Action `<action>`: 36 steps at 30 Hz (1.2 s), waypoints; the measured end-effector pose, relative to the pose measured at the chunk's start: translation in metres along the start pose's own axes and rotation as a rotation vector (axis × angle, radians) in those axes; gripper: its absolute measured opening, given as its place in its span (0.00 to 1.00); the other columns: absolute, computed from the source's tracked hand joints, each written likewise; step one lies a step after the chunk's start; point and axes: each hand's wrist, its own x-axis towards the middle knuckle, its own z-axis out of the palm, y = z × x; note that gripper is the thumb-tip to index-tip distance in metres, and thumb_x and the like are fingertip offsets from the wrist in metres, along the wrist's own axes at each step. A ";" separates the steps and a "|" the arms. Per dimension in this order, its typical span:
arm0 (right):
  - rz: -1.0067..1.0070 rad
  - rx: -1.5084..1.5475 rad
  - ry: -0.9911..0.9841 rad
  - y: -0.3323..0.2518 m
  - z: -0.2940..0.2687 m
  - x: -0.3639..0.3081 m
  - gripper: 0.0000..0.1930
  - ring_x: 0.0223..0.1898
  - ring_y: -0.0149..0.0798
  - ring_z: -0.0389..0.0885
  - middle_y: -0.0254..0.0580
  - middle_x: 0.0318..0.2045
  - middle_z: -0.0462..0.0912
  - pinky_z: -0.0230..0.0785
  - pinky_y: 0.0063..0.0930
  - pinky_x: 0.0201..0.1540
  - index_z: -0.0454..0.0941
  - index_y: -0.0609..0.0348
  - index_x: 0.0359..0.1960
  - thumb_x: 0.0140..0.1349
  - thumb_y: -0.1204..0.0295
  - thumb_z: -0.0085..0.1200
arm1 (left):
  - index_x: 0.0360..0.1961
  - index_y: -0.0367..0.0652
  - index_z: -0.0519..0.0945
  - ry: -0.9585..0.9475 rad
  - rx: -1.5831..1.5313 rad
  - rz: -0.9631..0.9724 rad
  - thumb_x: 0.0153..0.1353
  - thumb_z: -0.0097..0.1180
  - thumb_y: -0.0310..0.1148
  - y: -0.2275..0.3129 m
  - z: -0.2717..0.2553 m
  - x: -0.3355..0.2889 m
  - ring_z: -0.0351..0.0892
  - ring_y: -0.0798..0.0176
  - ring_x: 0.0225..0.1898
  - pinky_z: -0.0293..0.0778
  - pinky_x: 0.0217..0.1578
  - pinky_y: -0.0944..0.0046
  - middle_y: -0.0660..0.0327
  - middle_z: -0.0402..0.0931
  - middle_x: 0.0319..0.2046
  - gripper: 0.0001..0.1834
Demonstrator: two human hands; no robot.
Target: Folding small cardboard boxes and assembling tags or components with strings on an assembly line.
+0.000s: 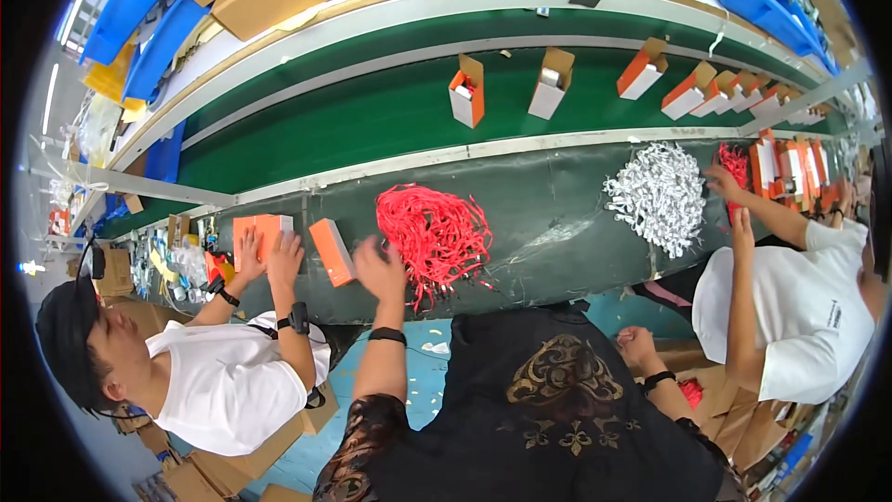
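My left hand [380, 271] reaches over the dark worktop, fingers apart, between an upright-leaning orange-and-white box [332, 251] and a heap of red cords [435, 237]. Its fingertips are close to both, and nothing shows in its grasp. Down at the right, below the worktop's near edge, my right hand [636, 346] is closed with the fingers curled; whatever it holds, if anything, is hidden. To the left, a co-worker's two hands [282, 258] rest on more orange boxes [263, 228].
A heap of white-and-silver pieces [658, 197] lies right of the cords, near another co-worker's hand [723, 184]. Open-topped boxes [467, 98] stand in a row on the green conveyor [325, 116]. A white rail [390, 165] separates conveyor and worktop. More orange boxes [790, 167] stand far right.
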 end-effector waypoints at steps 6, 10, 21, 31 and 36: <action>0.022 0.044 0.032 0.010 0.004 0.010 0.08 0.29 0.39 0.83 0.44 0.23 0.83 0.74 0.32 0.36 0.82 0.62 0.26 0.55 0.73 0.52 | 0.35 0.46 0.86 -0.328 -0.043 -0.083 0.57 0.62 0.47 0.097 0.044 0.009 0.80 0.50 0.41 0.73 0.46 0.51 0.55 0.82 0.36 0.16; -0.015 0.056 -0.024 -0.007 0.002 0.034 0.08 0.31 0.46 0.85 0.49 0.24 0.83 0.74 0.37 0.37 0.82 0.59 0.25 0.54 0.69 0.53 | 0.40 0.45 0.85 -0.542 -0.286 -0.422 0.58 0.63 0.42 0.085 0.054 0.028 0.83 0.54 0.39 0.75 0.44 0.61 0.55 0.85 0.38 0.14; -0.265 -0.059 -0.065 -0.067 -0.010 0.090 0.08 0.37 0.59 0.81 0.54 0.31 0.83 0.75 0.46 0.41 0.83 0.58 0.30 0.54 0.67 0.56 | 0.36 0.40 0.79 -0.322 -0.913 -0.095 0.66 0.58 0.31 0.151 -0.196 0.108 0.71 0.76 0.27 0.68 0.29 0.74 0.68 0.76 0.26 0.05; -1.009 0.136 -0.209 -0.312 -0.058 0.058 0.33 0.57 0.52 0.76 0.52 0.55 0.78 0.68 0.41 0.60 0.73 0.56 0.60 0.54 0.56 0.65 | 0.39 0.33 0.82 -0.427 -1.218 0.089 0.62 0.63 0.28 0.258 -0.275 0.109 0.69 0.77 0.26 0.63 0.28 0.75 0.65 0.78 0.27 0.09; -1.473 0.343 -0.011 -0.408 -0.071 0.013 0.35 0.66 0.53 0.64 0.57 0.62 0.67 0.56 0.41 0.68 0.65 0.64 0.62 0.58 0.56 0.63 | 0.37 0.33 0.84 -0.552 -1.190 0.153 0.60 0.64 0.27 0.299 -0.278 0.106 0.66 0.78 0.24 0.61 0.27 0.76 0.67 0.78 0.25 0.08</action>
